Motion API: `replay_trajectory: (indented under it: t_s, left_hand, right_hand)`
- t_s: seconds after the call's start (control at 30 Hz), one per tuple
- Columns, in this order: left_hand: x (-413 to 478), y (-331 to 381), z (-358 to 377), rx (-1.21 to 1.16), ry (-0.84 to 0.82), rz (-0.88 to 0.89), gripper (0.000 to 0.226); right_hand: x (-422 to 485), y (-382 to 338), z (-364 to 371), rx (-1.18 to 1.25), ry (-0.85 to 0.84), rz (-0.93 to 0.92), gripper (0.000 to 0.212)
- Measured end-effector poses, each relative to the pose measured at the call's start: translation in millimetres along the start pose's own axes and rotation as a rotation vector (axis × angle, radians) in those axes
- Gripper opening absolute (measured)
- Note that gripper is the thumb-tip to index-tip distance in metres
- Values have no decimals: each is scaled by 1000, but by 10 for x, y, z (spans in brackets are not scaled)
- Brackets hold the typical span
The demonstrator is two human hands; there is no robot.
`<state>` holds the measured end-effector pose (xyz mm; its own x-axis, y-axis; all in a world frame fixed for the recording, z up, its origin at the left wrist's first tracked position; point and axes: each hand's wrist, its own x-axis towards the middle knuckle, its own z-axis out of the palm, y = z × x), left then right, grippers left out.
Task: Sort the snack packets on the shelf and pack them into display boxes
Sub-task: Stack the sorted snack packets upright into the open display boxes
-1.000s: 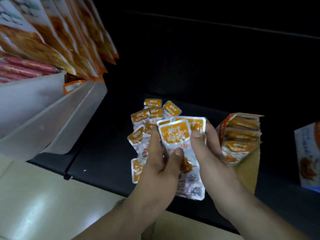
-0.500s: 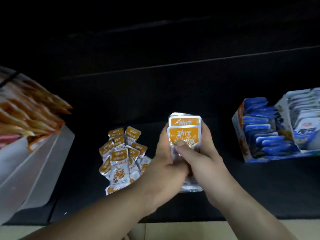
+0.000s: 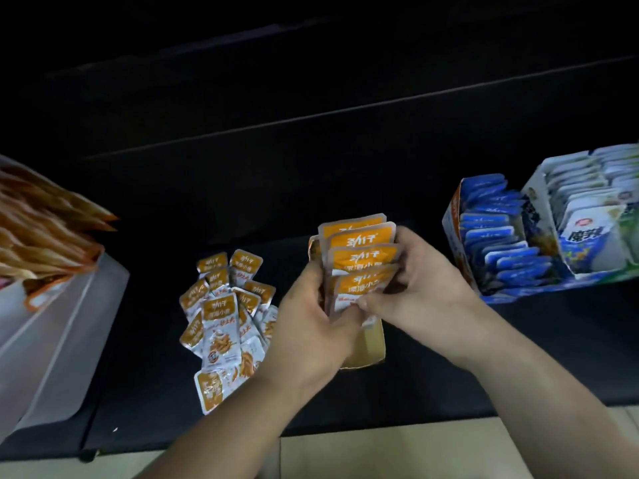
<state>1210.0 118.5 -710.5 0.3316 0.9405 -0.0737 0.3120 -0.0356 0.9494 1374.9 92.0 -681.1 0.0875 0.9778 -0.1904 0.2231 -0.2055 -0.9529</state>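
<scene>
A stack of orange-and-silver snack packets (image 3: 359, 261) stands upright at the middle of the dark shelf, inside a brown cardboard display box (image 3: 370, 347) whose lower part shows under my hands. My left hand (image 3: 311, 326) grips the stack from the left. My right hand (image 3: 415, 288) holds it from the right, thumb pinching the front packet's lower edge. A loose pile of the same orange packets (image 3: 224, 316) lies flat on the shelf just left of my left hand.
A display box of blue packets (image 3: 498, 250) and a box of white-and-blue packets (image 3: 587, 223) stand at the right. A translucent white bin (image 3: 62, 333) with large orange bags (image 3: 41, 233) sits at the left. Pale floor (image 3: 397, 451) runs below the shelf (image 3: 449, 382) front edge.
My view swung right and the blue boxes came into sight. The packets I hold went from a loose bundle to a fanned stack standing in the cardboard box.
</scene>
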Motion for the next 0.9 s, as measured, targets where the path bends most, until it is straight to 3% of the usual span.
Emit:
replay_trajectory:
  t_s: [0.2, 0.33, 0.4, 0.5, 0.63, 0.73, 0.9]
  left_hand:
    - [105, -266, -3, 183, -19, -7, 48]
    - [65, -593, -60, 464, 153, 83, 77]
    - [-13, -789, -46, 452, 189, 6, 91]
    - [-91, -1027, -9, 321, 121, -185, 78]
    - [-71, -1156, 15, 188, 87, -185, 54]
    - [-83, -1172, 6, 149, 76, -206, 53]
    - [-89, -1238, -17, 146, 88, -196, 57]
  right_hand:
    - [70, 159, 130, -26, 0, -35, 47]
    - [125, 343, 276, -6, 85, -14, 53]
    - [168, 423, 280, -3, 126, -9, 56]
    - [182, 481, 327, -62, 131, -45, 50]
    - [187, 582, 446, -140, 74, -95, 48]
    - [246, 741, 516, -405, 156, -149, 45]
    - [259, 900, 552, -542, 249, -278, 51]
